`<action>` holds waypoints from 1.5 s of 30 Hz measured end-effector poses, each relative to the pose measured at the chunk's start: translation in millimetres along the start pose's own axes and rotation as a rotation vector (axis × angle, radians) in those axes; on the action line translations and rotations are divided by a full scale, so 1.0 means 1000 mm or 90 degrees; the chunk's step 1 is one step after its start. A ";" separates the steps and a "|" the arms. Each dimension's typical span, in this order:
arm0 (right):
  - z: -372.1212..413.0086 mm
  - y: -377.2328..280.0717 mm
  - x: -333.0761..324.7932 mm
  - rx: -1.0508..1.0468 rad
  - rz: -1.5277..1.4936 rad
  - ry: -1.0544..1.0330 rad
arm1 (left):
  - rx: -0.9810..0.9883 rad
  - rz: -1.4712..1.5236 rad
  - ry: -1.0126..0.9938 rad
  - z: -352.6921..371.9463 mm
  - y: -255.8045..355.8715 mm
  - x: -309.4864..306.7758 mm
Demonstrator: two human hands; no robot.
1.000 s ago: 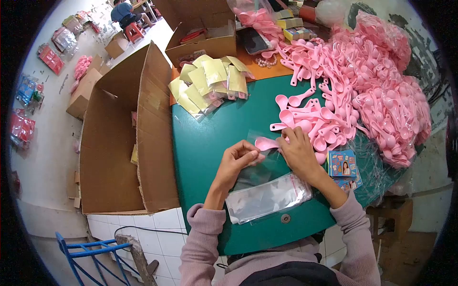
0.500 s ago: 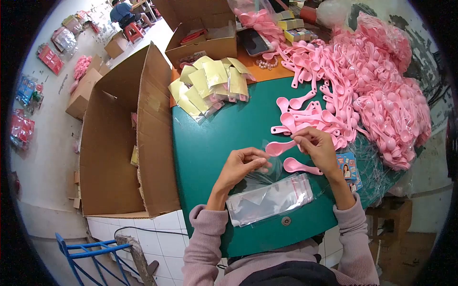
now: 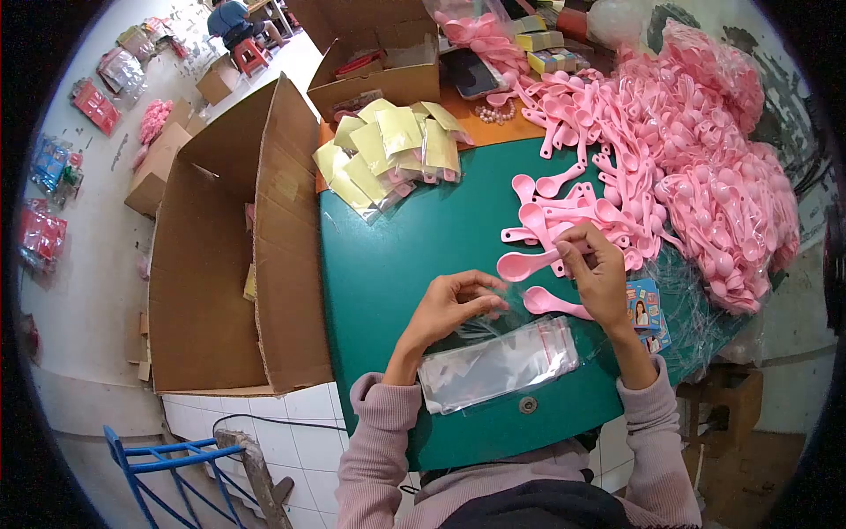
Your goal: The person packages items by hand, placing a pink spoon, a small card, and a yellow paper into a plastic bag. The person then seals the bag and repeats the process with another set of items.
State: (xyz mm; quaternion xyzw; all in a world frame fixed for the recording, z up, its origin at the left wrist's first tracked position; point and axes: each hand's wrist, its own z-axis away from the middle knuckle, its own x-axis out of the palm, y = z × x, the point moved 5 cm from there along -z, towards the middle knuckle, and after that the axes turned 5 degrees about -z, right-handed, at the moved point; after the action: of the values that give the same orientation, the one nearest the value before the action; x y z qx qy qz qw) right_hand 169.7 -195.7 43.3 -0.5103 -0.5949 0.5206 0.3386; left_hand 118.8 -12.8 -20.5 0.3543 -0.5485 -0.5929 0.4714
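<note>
My right hand [image 3: 596, 275] pinches the handle of a pink spoon [image 3: 522, 264], whose bowl points left toward my left hand [image 3: 456, 304]. Between the left fingers and thumb is a thin clear plastic bag [image 3: 486, 324], hard to make out against the table. Another pink spoon [image 3: 545, 301] lies on the green table [image 3: 397, 273] just below the held one. Nearer to me rests a stack of clear plastic bags [image 3: 498, 368]. Beyond my right hand are loose pink spoons [image 3: 577, 212], and blue printed cards [image 3: 643, 304] lie beside its wrist.
Packets with yellow cards [image 3: 398, 132] lie at the table's far left. A large pile of pink spoons [image 3: 705, 167] fills the right. An open cardboard box [image 3: 291, 238] stands left, a smaller box [image 3: 379, 84] behind. A seated person [image 3: 229, 22] is far off; a blue metal frame [image 3: 176, 463] stands lower left.
The held spoon's bowl has swung slightly nearer to me, with my right fingers drawn closer together. The thin bag at my left hand has changed shape and shows less clearly.
</note>
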 end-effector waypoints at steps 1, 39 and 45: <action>0.000 -0.001 0.000 -0.015 0.013 -0.007 | 0.005 0.006 0.006 0.000 0.001 0.000; 0.011 0.000 0.016 0.032 -0.058 -0.046 | 0.030 -0.332 0.058 -0.005 0.011 -0.006; 0.015 -0.007 0.014 -0.139 0.077 -0.022 | 0.051 -0.219 0.050 -0.002 0.027 0.008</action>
State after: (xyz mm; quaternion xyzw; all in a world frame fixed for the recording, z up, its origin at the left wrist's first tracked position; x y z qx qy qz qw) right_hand 150.2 -185.9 44.7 -0.5702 -0.6216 0.4811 0.2390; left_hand 122.9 -19.6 7.0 0.4840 -0.4841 -0.6282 0.3698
